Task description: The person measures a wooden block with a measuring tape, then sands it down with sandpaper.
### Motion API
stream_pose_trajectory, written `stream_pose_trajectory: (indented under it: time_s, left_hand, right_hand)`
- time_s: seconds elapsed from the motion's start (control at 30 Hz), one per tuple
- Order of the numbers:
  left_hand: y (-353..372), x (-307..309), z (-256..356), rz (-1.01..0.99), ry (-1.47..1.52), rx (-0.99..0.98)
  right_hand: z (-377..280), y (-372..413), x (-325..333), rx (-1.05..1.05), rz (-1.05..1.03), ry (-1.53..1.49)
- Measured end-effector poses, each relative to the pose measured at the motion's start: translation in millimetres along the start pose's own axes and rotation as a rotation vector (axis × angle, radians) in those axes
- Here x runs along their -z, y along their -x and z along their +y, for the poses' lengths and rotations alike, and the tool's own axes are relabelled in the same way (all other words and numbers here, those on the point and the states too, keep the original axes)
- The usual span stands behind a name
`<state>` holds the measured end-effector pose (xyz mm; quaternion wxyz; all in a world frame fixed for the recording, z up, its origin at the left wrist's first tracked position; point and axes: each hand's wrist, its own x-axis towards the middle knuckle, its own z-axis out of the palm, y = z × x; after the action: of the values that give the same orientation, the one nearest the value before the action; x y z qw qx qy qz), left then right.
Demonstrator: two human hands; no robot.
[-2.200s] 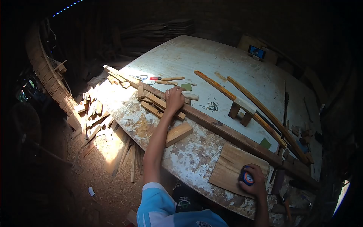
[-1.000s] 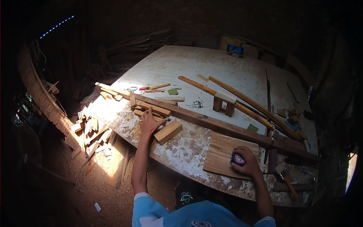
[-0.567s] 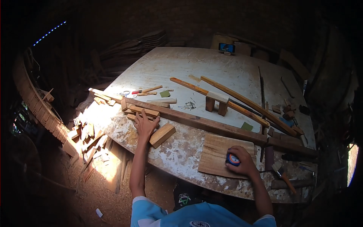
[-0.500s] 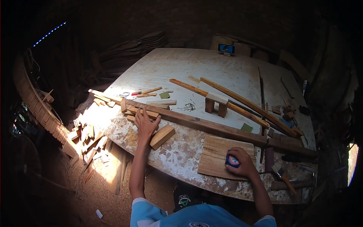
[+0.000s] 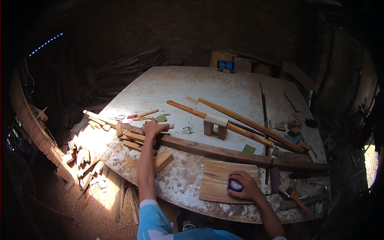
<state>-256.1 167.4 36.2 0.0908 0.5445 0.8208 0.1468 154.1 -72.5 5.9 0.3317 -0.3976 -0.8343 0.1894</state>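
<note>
My right hand (image 5: pixel 245 185) is wrapped round a blue tape measure (image 5: pixel 235 185), which rests on a flat wooden board (image 5: pixel 214 180) near the table's front edge. Across the long dark wooden beam (image 5: pixel 204 149) reaches my left hand (image 5: pixel 153 127). Its fingers are bent down over a pale wood strip (image 5: pixel 171 125), whose right end shows beside the thumb; the fingertips are mostly hidden. Just nearer to me, several short wood pieces (image 5: pixel 132 136) lie against the beam. A thick wood block (image 5: pixel 163 161) sits beside my left forearm.
On the worn table (image 5: pixel 160 86) are a small bench-shaped wooden piece (image 5: pixel 216 121), nails (image 5: pixel 186 130), long strips (image 5: pixel 248 124), green sandpaper (image 5: pixel 161 118) and a paintbrush (image 5: pixel 294 196). A phone (image 5: pixel 225 65) stands at the far edge. Scrap wood (image 5: pixel 86 160) is heaped at the left.
My left hand has left the short wood pieces in front of the beam and moved forward over it to the pale strip. My right hand stays on the tape measure. The view has shifted.
</note>
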Motion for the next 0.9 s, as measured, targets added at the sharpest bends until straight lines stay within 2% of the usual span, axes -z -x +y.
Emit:
stream_pose_trajectory:
  time_s: [0.03, 0.1, 0.13, 0.2, 0.23, 0.3, 0.4, 0.43, 0.5, 0.57, 0.63, 0.7, 0.77, 0.83, 0.9]
  left_hand:
    - [-0.2, 6.8, -3.8, 0.042, 0.215, -0.008]
    - [-4.8, 18.5, -14.3, -0.107, 0.889, -0.274]
    - [28.4, 33.8, -3.2, -0.138, 1.158, -0.166]
    - [76.8, 59.2, 10.2, -0.571, 1.873, -0.161]
    - [105.7, 61.1, 11.9, -0.780, 2.126, -0.244]
    - [123.7, 54.1, 13.8, -0.745, 2.114, -0.341]
    - [179.4, 61.6, 29.2, -0.699, 2.243, -0.164]
    - [183.5, 56.3, 26.6, -0.696, 2.204, -0.173]
    - [186.4, 48.8, 17.9, -0.699, 2.122, -0.200]
    - [206.1, 49.4, 16.7, -0.425, 1.816, -0.254]
    - [208.8, 39.6, 6.6, -0.353, 1.737, -0.290]
    - [226.5, 43.9, 3.7, -0.344, 1.725, -0.261]
    - [232.4, 40.0, -2.4, -0.284, 1.764, -0.325]
    - [241.0, 42.4, -8.5, -0.314, 1.746, -0.366]
    - [256.7, 52.5, -0.7, -0.311, 1.732, -0.310]
  right_hand:
    - [1.3, 1.3, 0.0, -0.004, 0.004, 0.001]
    - [2.4, 0.5, -1.9, 0.001, 0.004, -0.006]
    - [1.7, 0.1, -2.0, 0.017, 0.019, -0.002]
    - [2.9, -2.0, -0.2, 0.020, 0.029, 0.009]
    - [0.5, 0.2, -3.2, 0.017, 0.033, 0.000]
    - [-4.2, 0.5, -0.8, -0.023, -0.003, 0.014]
    - [-10.1, 2.3, 2.0, -0.060, 0.004, 0.154]
    - [-11.4, 1.8, 1.6, -0.201, -0.019, 0.083]
    - [-10.1, 1.4, -5.7, -0.320, 0.083, -0.033]
    - [-12.3, -4.6, -19.9, -0.318, 0.125, -0.003]
    - [-17.3, -18.0, -45.7, -0.187, 0.066, 0.131]
    - [-30.7, -42.2, -74.0, -0.050, 0.017, 0.067]
    - [-46.3, -68.7, -94.8, 0.018, -0.094, -0.006]
    - [-49.9, -92.2, -122.2, 0.156, -0.180, -0.058]
    - [-52.3, -104.9, -143.9, 0.192, -0.191, 0.015]
